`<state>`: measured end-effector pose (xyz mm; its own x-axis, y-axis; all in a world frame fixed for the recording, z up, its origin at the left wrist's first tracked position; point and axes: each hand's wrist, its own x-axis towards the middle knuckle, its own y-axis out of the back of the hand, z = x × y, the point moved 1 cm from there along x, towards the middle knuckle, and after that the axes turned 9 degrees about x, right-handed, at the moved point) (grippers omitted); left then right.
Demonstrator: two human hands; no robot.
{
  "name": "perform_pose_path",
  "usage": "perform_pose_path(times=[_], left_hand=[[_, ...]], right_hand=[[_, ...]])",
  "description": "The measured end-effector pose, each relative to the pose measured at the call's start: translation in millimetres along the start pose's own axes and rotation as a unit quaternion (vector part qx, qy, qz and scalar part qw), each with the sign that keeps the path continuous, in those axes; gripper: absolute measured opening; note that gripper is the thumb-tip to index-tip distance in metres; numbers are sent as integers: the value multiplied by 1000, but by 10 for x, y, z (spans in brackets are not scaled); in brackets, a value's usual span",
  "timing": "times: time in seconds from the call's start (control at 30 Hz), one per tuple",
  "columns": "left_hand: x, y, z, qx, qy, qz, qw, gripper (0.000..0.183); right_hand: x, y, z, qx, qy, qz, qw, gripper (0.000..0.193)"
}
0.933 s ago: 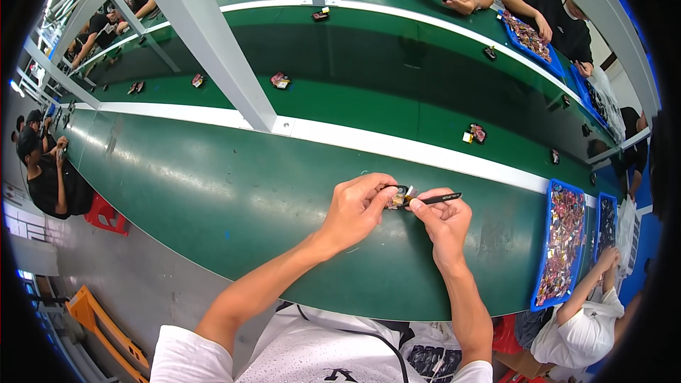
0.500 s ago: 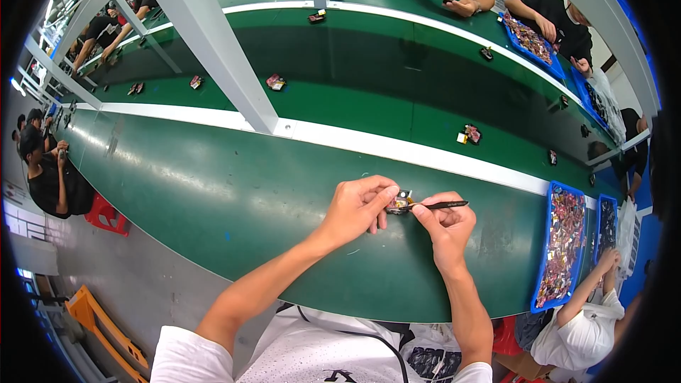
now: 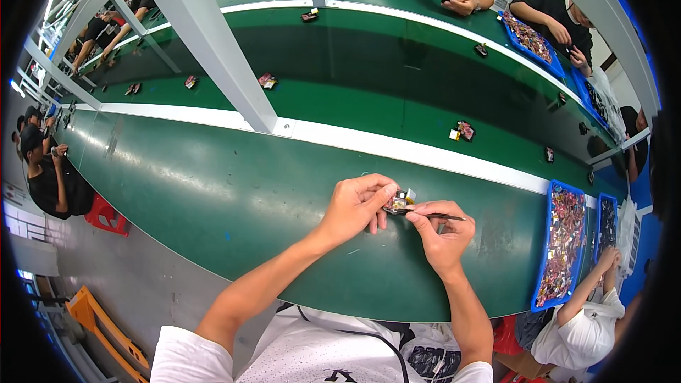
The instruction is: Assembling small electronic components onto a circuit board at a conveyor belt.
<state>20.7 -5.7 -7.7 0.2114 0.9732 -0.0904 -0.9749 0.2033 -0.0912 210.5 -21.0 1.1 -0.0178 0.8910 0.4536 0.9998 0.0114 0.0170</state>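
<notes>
My left hand (image 3: 356,206) is closed around the left edge of a small electronic device (image 3: 399,203), thumb on top and fingers beneath. The device has a dark casing, a pinkish inside and a small whitish flap with a yellow strip at its far side. My right hand (image 3: 445,235) pinches slim black tweezers (image 3: 450,217) between thumb and fingers. Their tip reaches the device's near right side; my fingers partly hide the contact. Both hands are just above the green worktable (image 3: 284,191).
Beyond a white rail (image 3: 397,145), a dark green belt carries several small devices, one (image 3: 462,130) nearby. A blue tray (image 3: 559,245) heaped with small parts stands on the right. A grey post (image 3: 213,42) rises at left. Co-workers sit around the line.
My right hand has shifted slightly left, and the tweezers have tilted, their back end lower. The device's whitish flap sits a little farther right. Devices on the belt have drifted left.
</notes>
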Motion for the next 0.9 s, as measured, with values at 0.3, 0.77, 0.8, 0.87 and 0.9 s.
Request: perform_pose_path(times=[0.3,0.77,0.8,0.87,0.9], left_hand=[[-8,-4,9,6,1,-14,1000,21],[-32,-42,22,6,-11,6,1000,22],[-34,-43,22,6,-11,6,1000,22],[-38,-40,23,8,-14,8,1000,21],[-40,-38,24,8,-13,8,1000,21]], right_hand=[[2,21,-6,12,-27,-7,1000,13],[-35,22,-6,26,-61,7,998,13],[-34,13,4,38,-53,18,998,12],[-37,2,-4,32,-48,19,998,12],[-39,-4,-11,26,-44,21,998,13]])
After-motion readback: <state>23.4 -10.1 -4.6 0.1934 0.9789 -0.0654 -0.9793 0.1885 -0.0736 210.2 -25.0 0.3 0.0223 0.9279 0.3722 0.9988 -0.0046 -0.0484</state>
